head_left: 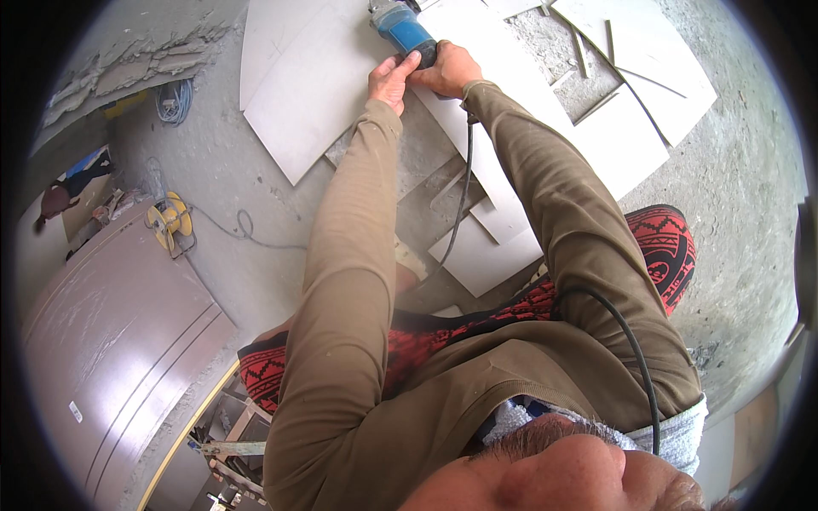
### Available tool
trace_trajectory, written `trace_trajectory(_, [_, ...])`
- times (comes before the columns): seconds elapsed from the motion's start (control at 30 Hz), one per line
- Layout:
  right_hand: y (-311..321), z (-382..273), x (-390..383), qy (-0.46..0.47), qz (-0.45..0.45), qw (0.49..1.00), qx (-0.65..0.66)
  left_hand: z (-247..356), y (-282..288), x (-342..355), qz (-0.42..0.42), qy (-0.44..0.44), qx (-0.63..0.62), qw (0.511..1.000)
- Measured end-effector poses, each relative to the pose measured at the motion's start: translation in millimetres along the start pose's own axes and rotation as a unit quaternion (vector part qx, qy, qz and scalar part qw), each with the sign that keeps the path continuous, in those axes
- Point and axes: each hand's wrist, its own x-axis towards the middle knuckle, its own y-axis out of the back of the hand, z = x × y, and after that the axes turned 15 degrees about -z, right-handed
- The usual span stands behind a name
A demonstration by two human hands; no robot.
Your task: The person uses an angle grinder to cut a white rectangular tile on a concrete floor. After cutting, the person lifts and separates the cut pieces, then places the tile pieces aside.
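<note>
A blue angle grinder [406, 31] is held out at the top of the view, over large white tiles [311, 72]. My right hand [452, 70] wraps round its dark rear end. My left hand [390, 81] is closed against the same end from the left, its thumb lying along the casing. The grinder's head reaches the upper edge of the picture, and its disc cannot be made out. A black power cord [467, 183] hangs below my right hand and runs back toward my legs.
Cut tile strips [607, 106] and pieces lie on the dusty concrete floor at right. At left stand a yellow cable reel [169, 220] and a glossy brown panel [128, 341]. Coiled cable [174, 104] lies by the broken wall edge. Another person [60, 200] is at far left.
</note>
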Motion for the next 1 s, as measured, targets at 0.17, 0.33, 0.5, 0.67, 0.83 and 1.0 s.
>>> trace_trajectory(0.17, [0.2,-1.3,-0.4,-0.002,0.001,1.000,-0.004,-0.4,0.8,1.2,0.002,-0.002,0.001,1.000])
trace_trajectory(0.33, [1.4,-2.2,-0.7,-0.018,-0.031,0.999,0.003,-2.3,4.2,1.9,-0.004,0.003,-0.003,1.000])
trace_trajectory(0.5, [-0.3,1.2,-0.1,0.001,0.000,1.000,-0.008,-0.8,1.1,0.8,-0.005,0.004,-0.003,1.000])
trace_trajectory(0.67, [0.6,-0.2,-1.0,-0.006,-0.008,1.000,-0.005,0.0,0.6,0.7,-0.004,0.005,0.002,1.000])
trace_trajectory(0.83, [2.8,-3.9,-3.7,-0.018,-0.024,1.000,0.003,-0.6,1.9,1.0,-0.005,0.003,-0.004,1.000])
trace_trajectory(1.0, [2.9,-3.3,-3.7,-0.017,-0.025,1.000,0.004,0.3,1.0,0.3,0.000,0.001,0.002,1.000])
